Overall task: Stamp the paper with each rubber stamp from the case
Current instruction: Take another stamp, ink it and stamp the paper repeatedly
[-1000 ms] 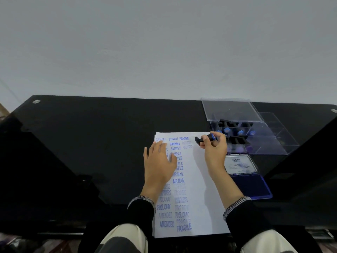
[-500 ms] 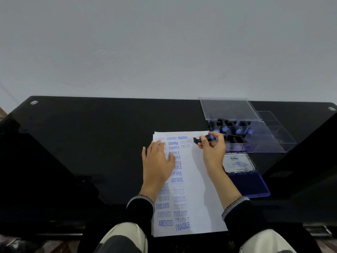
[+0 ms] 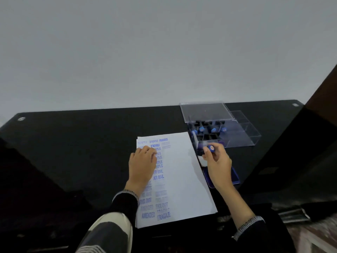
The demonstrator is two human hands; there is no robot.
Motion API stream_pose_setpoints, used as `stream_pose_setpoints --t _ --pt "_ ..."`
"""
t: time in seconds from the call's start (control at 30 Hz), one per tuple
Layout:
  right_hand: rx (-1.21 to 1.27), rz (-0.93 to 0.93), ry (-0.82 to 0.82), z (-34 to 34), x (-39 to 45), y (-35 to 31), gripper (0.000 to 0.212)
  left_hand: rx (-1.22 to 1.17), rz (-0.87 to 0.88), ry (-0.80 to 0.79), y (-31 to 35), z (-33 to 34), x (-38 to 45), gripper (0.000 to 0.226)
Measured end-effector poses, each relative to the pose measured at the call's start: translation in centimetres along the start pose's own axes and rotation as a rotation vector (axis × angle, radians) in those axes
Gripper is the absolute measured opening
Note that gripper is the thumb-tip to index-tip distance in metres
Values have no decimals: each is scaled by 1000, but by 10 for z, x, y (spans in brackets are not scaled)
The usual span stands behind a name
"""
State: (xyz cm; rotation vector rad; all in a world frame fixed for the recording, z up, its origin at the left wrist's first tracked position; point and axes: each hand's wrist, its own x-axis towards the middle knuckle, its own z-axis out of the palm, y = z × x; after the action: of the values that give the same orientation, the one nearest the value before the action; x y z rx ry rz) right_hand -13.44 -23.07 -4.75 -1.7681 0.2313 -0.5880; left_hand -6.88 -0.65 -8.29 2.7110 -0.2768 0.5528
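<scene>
1. Since the earlier frame, right hand has carried the black rubber stamp with blue end cap off the sheet toward the case; fingers pinch it.
2. Left hand lies flat, fingers straight, pressing the white printed paper.
3. Judged step: returning or re-inking; next needs a free slot or the blue ink pad.
4. Clear plastic compartmented case, lid raised, holds several blue-capped stamps.

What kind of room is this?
Probably a home or office desk: a black glass table against a plain wall, with stamped paper and a clear stamp case.
</scene>
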Motion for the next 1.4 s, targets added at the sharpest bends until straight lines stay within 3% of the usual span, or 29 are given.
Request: stream_pose_setpoints --t 0.17,0.33,0.47,0.67,0.97,1.4 --pt "-158 24 49 -58 -6 17 6 168 -35 -97 19 -3 -6 26" --pt "-241 5 86 -83 -14 25 9 -246 21 -139 66 3 -35 26" --pt "-311 -49 16 -94 -18 19 6 -397 182 -312 102 8 -55 46" --pt "-570 -135 -175 -104 -14 15 9 -306 249 -350 122 19 -55 75" --pt "-880 -173 -380 -92 0 4 11 -323 240 -367 119 23 -57 79" --pt "-839 -126 -407 -81 -8 7 12 -317 228 -356 119 23 -57 79"
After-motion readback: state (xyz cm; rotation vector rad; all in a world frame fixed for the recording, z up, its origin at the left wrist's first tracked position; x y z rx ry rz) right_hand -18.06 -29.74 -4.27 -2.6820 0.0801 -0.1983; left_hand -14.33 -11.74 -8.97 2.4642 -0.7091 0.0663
